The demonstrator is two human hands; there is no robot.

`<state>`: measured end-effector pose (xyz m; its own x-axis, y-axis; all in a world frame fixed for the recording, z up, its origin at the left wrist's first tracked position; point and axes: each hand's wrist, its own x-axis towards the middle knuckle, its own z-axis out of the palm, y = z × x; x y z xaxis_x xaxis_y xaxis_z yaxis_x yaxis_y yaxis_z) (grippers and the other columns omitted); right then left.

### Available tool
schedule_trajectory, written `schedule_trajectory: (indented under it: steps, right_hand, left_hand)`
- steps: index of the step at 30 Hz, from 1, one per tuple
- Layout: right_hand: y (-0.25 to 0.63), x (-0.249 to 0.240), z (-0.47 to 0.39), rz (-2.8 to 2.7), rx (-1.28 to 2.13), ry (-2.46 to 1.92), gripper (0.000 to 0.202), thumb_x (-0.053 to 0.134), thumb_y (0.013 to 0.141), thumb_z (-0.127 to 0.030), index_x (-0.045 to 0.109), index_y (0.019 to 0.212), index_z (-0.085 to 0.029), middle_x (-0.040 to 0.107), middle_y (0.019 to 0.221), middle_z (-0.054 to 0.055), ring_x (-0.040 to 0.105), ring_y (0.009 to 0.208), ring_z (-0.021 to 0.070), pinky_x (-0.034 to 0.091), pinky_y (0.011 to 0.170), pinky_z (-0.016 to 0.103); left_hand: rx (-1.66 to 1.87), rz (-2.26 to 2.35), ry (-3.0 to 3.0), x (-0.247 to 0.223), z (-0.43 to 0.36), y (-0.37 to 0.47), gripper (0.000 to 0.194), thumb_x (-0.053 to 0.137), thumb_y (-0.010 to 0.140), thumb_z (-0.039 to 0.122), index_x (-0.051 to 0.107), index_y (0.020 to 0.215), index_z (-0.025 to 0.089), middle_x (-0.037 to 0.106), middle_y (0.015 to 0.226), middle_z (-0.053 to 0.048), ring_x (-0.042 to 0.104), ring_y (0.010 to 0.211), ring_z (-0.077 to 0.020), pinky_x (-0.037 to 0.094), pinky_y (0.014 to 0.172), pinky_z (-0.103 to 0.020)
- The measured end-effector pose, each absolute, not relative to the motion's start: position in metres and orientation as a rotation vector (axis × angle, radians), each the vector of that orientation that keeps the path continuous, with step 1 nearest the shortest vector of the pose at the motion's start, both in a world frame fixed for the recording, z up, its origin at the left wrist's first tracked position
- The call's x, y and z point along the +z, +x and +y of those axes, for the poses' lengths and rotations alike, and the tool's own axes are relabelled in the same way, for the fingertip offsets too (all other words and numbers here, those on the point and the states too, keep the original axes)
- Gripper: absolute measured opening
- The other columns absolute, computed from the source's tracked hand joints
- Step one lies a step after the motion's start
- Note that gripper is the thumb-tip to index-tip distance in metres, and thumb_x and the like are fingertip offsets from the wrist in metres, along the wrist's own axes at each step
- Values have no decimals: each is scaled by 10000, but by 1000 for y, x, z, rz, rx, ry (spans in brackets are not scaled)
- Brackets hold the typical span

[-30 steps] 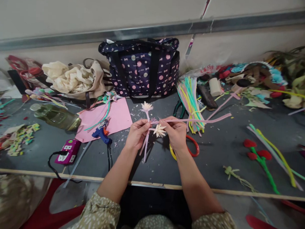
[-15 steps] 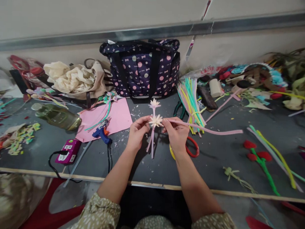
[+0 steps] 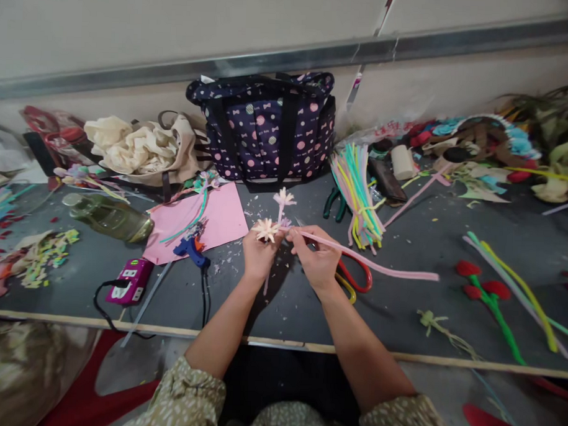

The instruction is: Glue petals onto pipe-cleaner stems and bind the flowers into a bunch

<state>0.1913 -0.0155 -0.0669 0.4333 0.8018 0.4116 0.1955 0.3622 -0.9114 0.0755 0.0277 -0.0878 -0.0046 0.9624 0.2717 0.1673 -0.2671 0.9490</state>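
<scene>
My left hand is closed on the stems of pipe-cleaner flowers, just below a cream blossom. A second pale blossom stands above it on a pink stem. Closed in a pinch, my right hand grips a long pink pipe cleaner near the stems; its free end reaches out to the right. A lilac bit shows between the two hands. Scissors with red and yellow handles lie on the table under my right hand, partly hidden by it.
Behind my hands stand a dark patterned bag and a bundle of pipe cleaners. Left are a blue glue gun on pink paper, a purple power socket and a bottle. Red pipe-cleaner flowers lie right.
The cream blossom has tilted and shifted left over my left hand. My right hand has moved left with the pink pipe cleaner, uncovering more of the scissors.
</scene>
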Motion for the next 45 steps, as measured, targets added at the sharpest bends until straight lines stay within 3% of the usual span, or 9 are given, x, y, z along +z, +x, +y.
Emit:
schedule_trajectory:
  steps: [5, 11, 19, 26, 34, 45]
  right_hand:
    - [193, -70, -13, -1046, 562, -1170, 129, 644, 831, -295, 690, 770, -190, 684, 668, 1, 574, 497, 104, 468, 506, 243]
    - [195, -73, -12, -1028, 577, -1195, 117, 649, 833, -304, 695, 794, -205, 694, 708, 8, 589, 533, 121, 487, 525, 258]
    - [192, -70, -13, -1168, 446, -1201, 99, 631, 843, -253, 692, 769, -229, 691, 688, -10, 594, 546, 116, 479, 562, 257]
    - [198, -71, -8, -983, 660, -1201, 129, 659, 812, -297, 672, 743, -189, 662, 639, -5, 561, 483, 104, 462, 487, 238]
    - [205, -67, -6, -947, 758, -1183, 140, 681, 793, -311, 675, 739, -183, 643, 624, -8, 540, 495, 95, 433, 461, 214]
    - [204, -67, -7, -1059, 731, -1208, 135, 652, 808, -295, 673, 736, -183, 619, 621, -17, 491, 510, 90, 381, 501, 223]
  left_hand:
    - [1293, 1115, 1276, -82, 26, 79, 189, 751, 701, 319, 685, 745, 148, 648, 693, -12, 573, 585, -120, 468, 555, -231]
    - [1288, 1033, 1021, -80, 24, 84, 189, 796, 644, 261, 735, 783, 149, 688, 781, -28, 622, 666, -127, 528, 626, -238]
    - [1248, 936, 870, -77, 29, 80, 208, 830, 614, 242, 739, 776, 150, 699, 707, -21, 634, 610, -111, 531, 642, -232]
    - [1094, 801, 622, -82, 35, 77, 270, 873, 543, 203, 674, 703, 116, 627, 615, 15, 601, 555, -93, 557, 613, -244]
    - [1041, 800, 552, -74, 34, 76, 253, 842, 622, 217, 688, 797, 117, 632, 646, 9, 607, 566, -89, 600, 657, -272]
    - [1042, 846, 457, -76, 41, 71, 177, 806, 628, 130, 668, 737, 110, 633, 624, 0, 616, 564, -93, 600, 610, -247]
